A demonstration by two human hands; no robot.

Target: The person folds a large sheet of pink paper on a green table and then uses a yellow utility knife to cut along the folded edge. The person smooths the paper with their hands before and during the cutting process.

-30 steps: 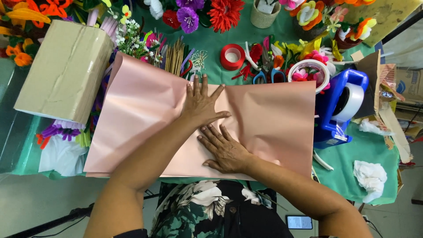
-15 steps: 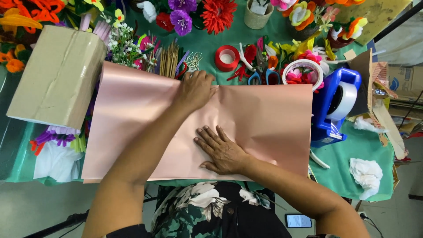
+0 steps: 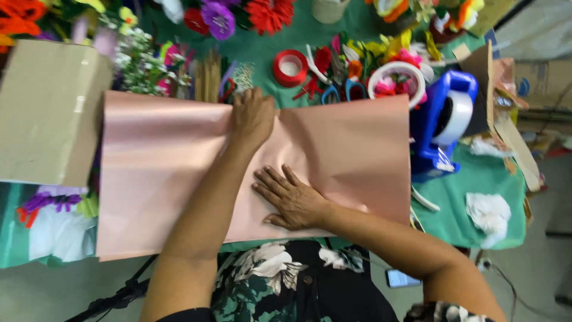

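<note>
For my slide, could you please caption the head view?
Both hands, left hand and right hand, press flat on pink paper.

The large sheet of wrapping paper (image 3: 167, 173) is plain pale pink; the cloth-covered table (image 3: 476, 185) green; the tape dispenser (image 3: 438, 128) blue; the cardboard box (image 3: 47, 110) plain tan.
</note>
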